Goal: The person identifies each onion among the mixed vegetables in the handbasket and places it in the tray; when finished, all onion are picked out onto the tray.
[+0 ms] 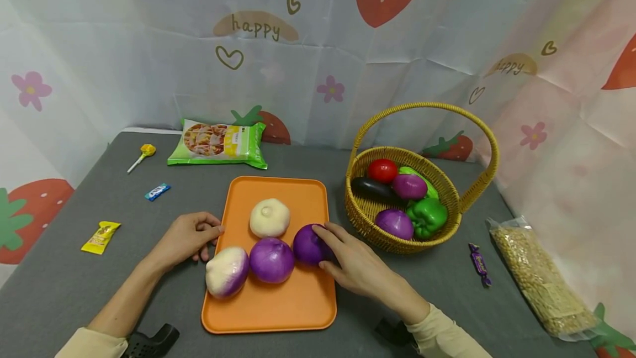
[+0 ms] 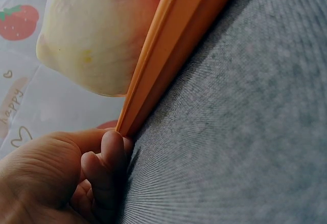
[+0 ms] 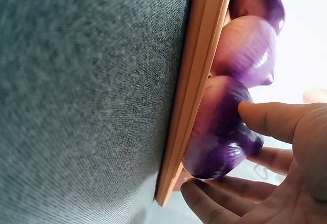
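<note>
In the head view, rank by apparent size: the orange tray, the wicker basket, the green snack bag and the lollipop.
1. Wicker basket, handle included, and orange tray: look close in size, and the tray lies nearer the camera, so I won't rank them.
2. Green snack bag.
3. Lollipop, clearly smallest.

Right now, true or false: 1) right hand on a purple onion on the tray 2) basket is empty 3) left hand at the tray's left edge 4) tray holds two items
1) True: the right hand has its fingers round the dark purple onion on the orange tray.
2) False: the basket holds vegetables.
3) True: the left hand touches that edge.
4) False: it holds four.
</note>
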Demonstrator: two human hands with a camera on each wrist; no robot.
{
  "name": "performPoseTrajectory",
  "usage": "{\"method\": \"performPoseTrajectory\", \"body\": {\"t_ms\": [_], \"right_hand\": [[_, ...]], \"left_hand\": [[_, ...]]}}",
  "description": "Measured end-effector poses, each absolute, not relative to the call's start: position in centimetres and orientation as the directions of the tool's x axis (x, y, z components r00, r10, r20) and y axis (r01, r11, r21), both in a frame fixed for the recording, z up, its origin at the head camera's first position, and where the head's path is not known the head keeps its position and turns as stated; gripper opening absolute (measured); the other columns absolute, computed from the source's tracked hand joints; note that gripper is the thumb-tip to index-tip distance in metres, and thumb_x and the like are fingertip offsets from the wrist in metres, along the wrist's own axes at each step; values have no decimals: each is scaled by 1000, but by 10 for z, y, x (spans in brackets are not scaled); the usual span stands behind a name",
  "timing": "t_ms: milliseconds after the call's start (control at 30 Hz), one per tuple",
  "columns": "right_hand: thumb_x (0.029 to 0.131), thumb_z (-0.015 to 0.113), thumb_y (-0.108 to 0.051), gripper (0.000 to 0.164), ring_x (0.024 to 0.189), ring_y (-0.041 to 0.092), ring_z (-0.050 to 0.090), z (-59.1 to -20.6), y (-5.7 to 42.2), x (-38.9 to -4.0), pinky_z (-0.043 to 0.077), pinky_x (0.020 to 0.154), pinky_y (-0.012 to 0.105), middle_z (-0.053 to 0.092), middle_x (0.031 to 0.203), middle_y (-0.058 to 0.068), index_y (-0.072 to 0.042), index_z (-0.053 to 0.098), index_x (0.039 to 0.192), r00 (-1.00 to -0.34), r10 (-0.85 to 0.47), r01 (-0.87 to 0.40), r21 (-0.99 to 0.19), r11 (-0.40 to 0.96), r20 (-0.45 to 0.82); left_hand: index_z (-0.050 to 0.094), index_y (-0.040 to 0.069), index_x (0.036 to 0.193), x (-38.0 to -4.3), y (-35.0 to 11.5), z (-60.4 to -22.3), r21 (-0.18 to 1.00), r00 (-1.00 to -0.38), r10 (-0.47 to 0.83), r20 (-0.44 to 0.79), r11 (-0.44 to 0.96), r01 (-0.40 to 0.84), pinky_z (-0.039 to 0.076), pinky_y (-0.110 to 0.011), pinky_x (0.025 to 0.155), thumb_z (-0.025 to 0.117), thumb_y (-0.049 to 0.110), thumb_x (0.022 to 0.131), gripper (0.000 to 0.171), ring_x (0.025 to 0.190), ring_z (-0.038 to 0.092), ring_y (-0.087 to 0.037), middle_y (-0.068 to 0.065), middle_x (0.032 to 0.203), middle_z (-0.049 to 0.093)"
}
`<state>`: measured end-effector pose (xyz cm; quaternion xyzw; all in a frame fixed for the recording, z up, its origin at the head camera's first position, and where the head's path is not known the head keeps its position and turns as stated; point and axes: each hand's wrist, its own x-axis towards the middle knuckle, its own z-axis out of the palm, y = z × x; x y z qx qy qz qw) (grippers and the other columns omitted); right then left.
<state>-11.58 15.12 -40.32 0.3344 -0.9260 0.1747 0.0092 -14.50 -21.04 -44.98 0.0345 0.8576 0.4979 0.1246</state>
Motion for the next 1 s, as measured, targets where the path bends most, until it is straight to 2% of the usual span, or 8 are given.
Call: {"method": "performPoseTrajectory", "body": {"t_ms": [433,567,767,833,900,1000], "right_hand": [[91,70,-27,59,127,33,55,-399,154,-115,50,102,47,48,144,18,-17,47,144,-775,-609,-629,-297,718,167],[90,71,-25,54,127,30,56,-390,158,-117,49,103,46,51,143,15,-16,51,141,-781,-582,-624,-318,714,226],[89,71,-16,43,119,24,60,-372,175,-128,54,95,42,58,134,10,-10,60,130,-783,-466,-612,-376,696,411],[88,70,-13,40,109,22,62,-366,184,-135,56,88,40,59,131,10,-8,61,127,-782,-416,-601,-387,699,463],[88,69,-10,39,104,23,63,-362,195,-143,56,84,41,60,130,11,-7,62,126,-789,-362,-575,-391,718,496],[88,68,-10,40,106,29,62,-358,215,-157,54,86,46,58,131,14,-5,60,128,-817,-284,-507,-391,768,501]], "left_hand": [[61,-1,110,-146,-211,-451,868,-967,194,-166,494,-50,51,-30,45,61,28,98,32,51,61,-15,-6,79,65],[61,-1,110,-146,-211,-451,870,-967,192,-169,491,-54,51,-30,45,61,27,98,31,51,61,-15,-6,78,65],[61,-1,111,-146,-211,-451,868,-967,192,-169,493,-53,51,-30,45,60,27,98,31,52,61,-15,-6,79,65],[61,0,110,-146,-211,-451,868,-967,187,-173,493,-60,51,-29,46,60,27,98,31,52,61,-15,-6,79,65],[61,0,111,-146,-211,-451,866,-967,186,-174,495,-61,51,-29,46,61,27,98,31,52,61,-15,-6,79,65],[61,0,111,-145,-210,-451,865,-967,187,-175,498,-61,51,-29,46,61,27,98,31,52,61,-15,-6,80,65]]}}
